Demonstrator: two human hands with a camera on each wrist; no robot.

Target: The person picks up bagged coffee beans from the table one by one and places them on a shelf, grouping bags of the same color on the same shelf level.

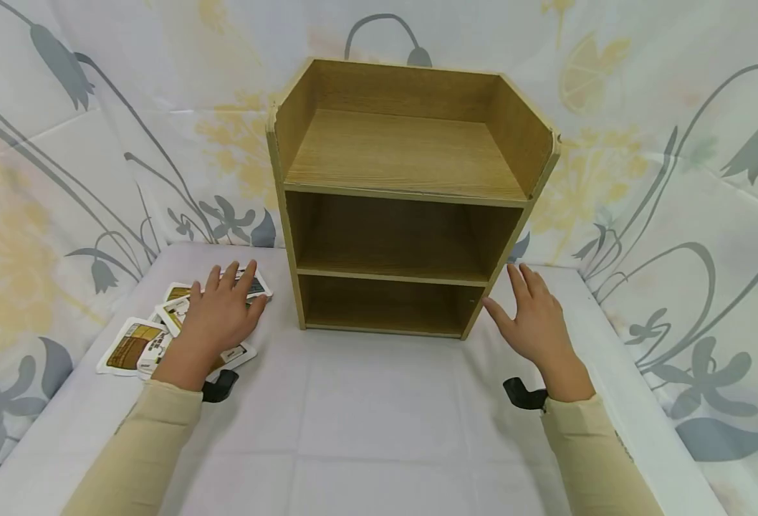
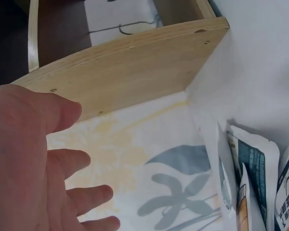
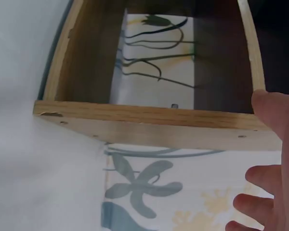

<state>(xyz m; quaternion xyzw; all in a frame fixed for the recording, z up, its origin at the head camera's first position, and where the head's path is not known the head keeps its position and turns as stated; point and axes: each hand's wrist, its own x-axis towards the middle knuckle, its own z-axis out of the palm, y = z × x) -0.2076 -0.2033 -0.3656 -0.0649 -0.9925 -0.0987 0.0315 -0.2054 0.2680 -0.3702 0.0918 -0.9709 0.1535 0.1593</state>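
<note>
Wooden shelf (image 1: 405, 201) stands far-centre on white table (image 1: 366, 416), empty | head: left hand (image 1: 221, 315) flat, fingers spread, resting on cards (image 1: 130, 347) at left; right hand (image 1: 534, 322) open, holding nothing, just right of shelf | left wrist: cards' (image 2: 253, 168) print too blurred to read | right wrist: fingers (image 3: 274, 120) straight beside shelf's side (image 3: 154, 122)

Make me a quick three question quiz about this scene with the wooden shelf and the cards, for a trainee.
1. True or false: the left hand rests flat on the cards.
2. Which side of the wooden shelf is the right hand on: A left, B right, C top?
3. How many open levels does the shelf show?

Key: 1 true. 2 B, beside its lower right corner with fingers straight; touching or not, I cannot tell. 3 three, all bare.
</note>
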